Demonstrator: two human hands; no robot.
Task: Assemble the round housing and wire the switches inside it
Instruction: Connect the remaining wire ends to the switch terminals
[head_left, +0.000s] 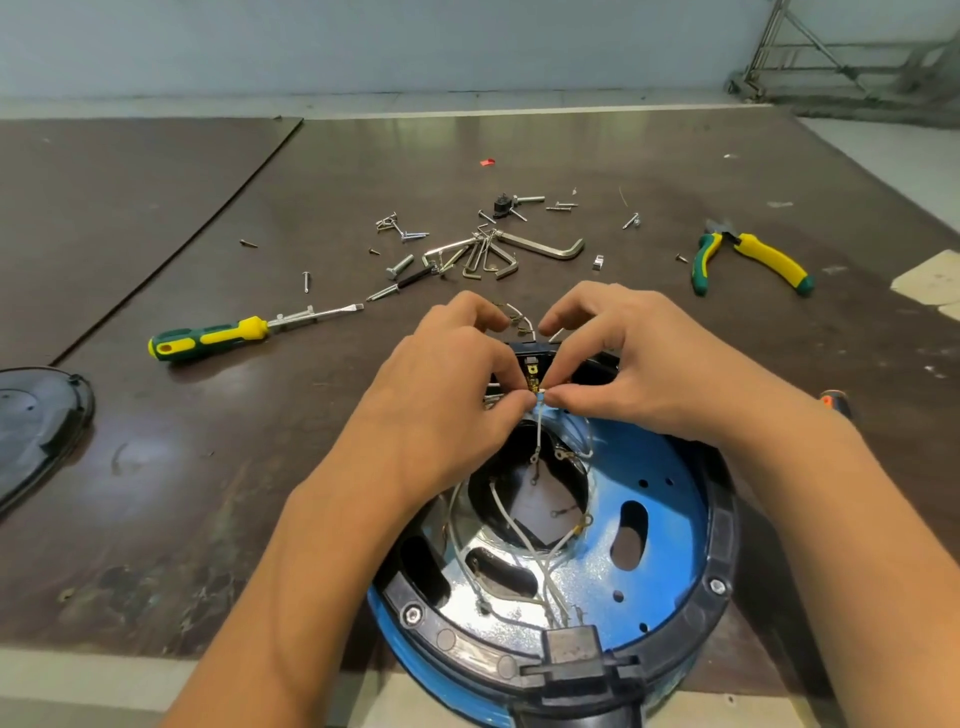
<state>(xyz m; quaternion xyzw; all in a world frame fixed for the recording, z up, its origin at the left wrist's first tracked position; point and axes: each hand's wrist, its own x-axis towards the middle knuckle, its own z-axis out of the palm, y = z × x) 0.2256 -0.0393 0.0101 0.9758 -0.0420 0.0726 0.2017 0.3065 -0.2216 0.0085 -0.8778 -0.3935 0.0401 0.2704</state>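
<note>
At the far left a black cover (36, 421) lay on the bench (156, 493), well apart from the work. Next came the screwdriver (208, 336), its shaft pointing right toward a scatter of screws and hex keys (488, 252).

My left hand (441, 400) was pinched shut on the top end of a white wire (538, 431), thumb and forefinger meeting the right hand's at the same spot. That wire hung nearly straight down from the pinch into the round housing (649, 519), which sat at the near edge of the bench, right of centre. Just beyond the fingertips stood the switch (531, 371), upright at the housing's far rim, so the wire's end lay just under its terminal. I judged the coming move to be a short push up and away, along the wire's own axis.

My right hand (639, 374) was likewise clamped on the wire end; both were equally near. Room was tight, with other loose wires below. The pliers (748, 257) lay far right, clear of everything.
</note>
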